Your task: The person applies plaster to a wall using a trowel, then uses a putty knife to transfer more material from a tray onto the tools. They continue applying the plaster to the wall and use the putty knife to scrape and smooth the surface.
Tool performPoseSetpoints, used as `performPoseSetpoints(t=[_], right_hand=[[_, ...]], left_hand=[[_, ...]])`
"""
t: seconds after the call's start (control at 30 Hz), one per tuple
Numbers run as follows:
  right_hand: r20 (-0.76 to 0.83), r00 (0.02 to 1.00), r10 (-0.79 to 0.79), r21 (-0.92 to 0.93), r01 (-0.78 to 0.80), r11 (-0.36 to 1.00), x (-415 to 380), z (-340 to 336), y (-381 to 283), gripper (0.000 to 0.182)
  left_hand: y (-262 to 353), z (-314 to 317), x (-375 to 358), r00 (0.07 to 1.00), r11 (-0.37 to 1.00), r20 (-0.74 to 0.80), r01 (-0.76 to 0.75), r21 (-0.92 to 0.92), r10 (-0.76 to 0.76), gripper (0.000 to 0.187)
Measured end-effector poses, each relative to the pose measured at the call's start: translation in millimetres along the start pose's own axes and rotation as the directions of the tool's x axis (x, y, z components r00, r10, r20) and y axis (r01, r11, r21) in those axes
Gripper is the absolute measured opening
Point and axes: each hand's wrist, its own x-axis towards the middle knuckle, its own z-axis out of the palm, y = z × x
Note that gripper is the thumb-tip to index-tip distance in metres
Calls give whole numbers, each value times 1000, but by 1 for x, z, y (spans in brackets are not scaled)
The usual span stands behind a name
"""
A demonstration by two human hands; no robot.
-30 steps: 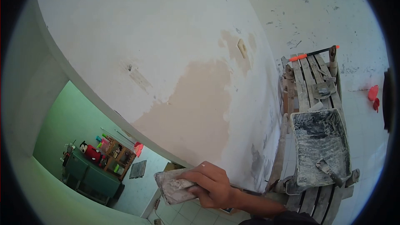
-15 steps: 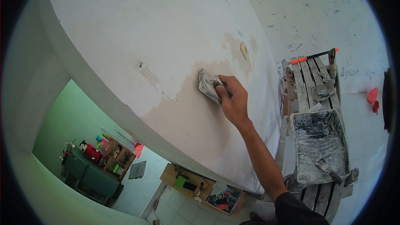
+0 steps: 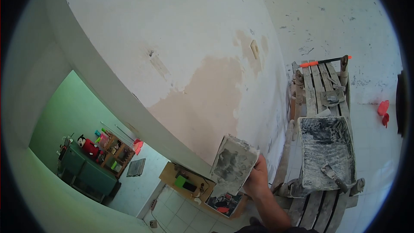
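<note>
My right hand (image 3: pixel 258 180) is closed around a plastering float (image 3: pixel 235 164) and holds it low in front of the wall, apart from it. The float's flat face, smeared with grey-white putty, is turned toward me; the fingers behind it are mostly hidden. Above it, the white wall (image 3: pixel 181 34) carries a wide beige patch (image 3: pixel 207 90). A small beige fixture (image 3: pixel 254 49) sits higher up on the wall. My left hand is out of view.
At right, a slatted wooden bench (image 3: pixel 315 87) bears a putty-smeared tray (image 3: pixel 352 155) with a scraper (image 3: pixel 334 177) in it, a flat trowel (image 3: pixel 333 98) and an orange-handled hammer (image 3: pixel 321 62). Lower left, an opening shows a green cabinet (image 3: pixel 88 172). A cardboard piece (image 3: pixel 170 173) lies below.
My right hand has drawn the float off the beige patch, down toward me, and turned its flat face into view. The camera has shifted slightly.
</note>
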Motion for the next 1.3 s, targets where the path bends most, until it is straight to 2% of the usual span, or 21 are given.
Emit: performPoseSetpoints(t=[0.1, 0.13, 0.27, 0.3, 0.33, 0.43, 0.5, 0.53, 0.57, 0.6, 0.67, 0.7, 0.73, 0.83, 0.93, 1.0, 1.07, 1.13, 1.17, 1.23, 1.3], right_hand=[[-172, 974, 144, 431, -57, 901, -14, -22, -1, 30], [-184, 971, 153, 416, -64, 907, -21, -25, -1, 30], [-315, 931, 184, 366, -60, 929, -52, -36, -1, 39], [-328, 932, 155, 307, -50, 950, -61, -40, 0, 44], [-340, 932, 124, 246, -39, 969, -70, -43, 1, 49], [-407, 908, 97, 147, -39, 988, -97, -50, -4, 53], [-481, 873, 77, 38, -67, 997, -115, -46, -14, 53], [-530, 845, 70, -44, -110, 993, -122, -45, -21, 54], [-581, 804, 123, -98, -219, 971, -128, -47, -28, 48], [-605, 790, 100, -113, -209, 971, -134, -51, -35, 48], [-492, 870, 29, -573, -348, 742, -147, -60, -52, 41], [-479, 877, -47, -815, -425, 393, -158, -64, -76, 27], [-449, 868, -211, -886, -400, 235, -165, -73, -95, 28], [-288, 790, -542, -783, -520, -342, -168, -92, -151, 26], [-317, 787, -529, -686, -576, -445, -181, -143, -175, 22], [-480, 800, -360, -539, -593, -598, -185, -169, -179, 22], [-549, 796, -257, -559, -578, -595, -178, -166, -184, 20], [-385, 834, -395, -689, -545, -478, -173, -162, -180, 20], [-392, 830, -396, -774, -530, -346, -163, -133, -182, 17], [-412, 823, -390, -895, -445, 7, -155, -85, -172, 21], [-512, 829, -223, -858, -479, 187, -177, -59, -161, 23]], left_hand=[[84, 17, 8, 970, 954, -22, -241, -181, 241, 54], [129, 25, 4, 951, 928, 15, -297, -226, 309, 37], [306, 84, -83, 509, 518, -181, -855, 6, 842, 34], [324, 96, -94, 335, 371, -222, -917, 145, 916, 36], [322, 112, -88, 345, 377, -214, -917, 130, 914, 36], [313, 148, -51, 398, 339, -168, -893, -295, 902, 41], [306, 162, -36, 194, 226, -224, -966, 126, 955, 43], [320, 173, -54, 197, 220, -199, -971, 99, 960, 43], [346, 184, -89, 382, 235, -310, -877, -420, 871, 44], [365, 192, -114, 599, 127, -291, -556, -821, 746, 45], [371, 190, -121, 649, 156, -208, -457, -876, 732, 45], [370, 186, -119, 671, 145, -134, -343, -928, 729, 46], [372, 183, -116, 685, 124, -65, -223, -967, 726, 46], [388, 175, -116, 704, 130, 44, -70, -989, 709, 46], [395, 173, -115, 751, 155, 88, -19, -988, 654, 46], [402, 174, -122, 761, 188, 145, 30, -982, 632, 47], [413, 170, -134, 793, 183, 173, 79, -980, 584, 47], [420, 166, -141, 791, 195, 196, 98, -976, 580, 47], [419, 163, -136, 719, 178, 226, 144, -973, 657, 48], [422, 164, -135, 737, 146, 161, 85, -986, 657, 48], [428, 164, -137, 747, 131, 110, 31, -991, 655, 49]])
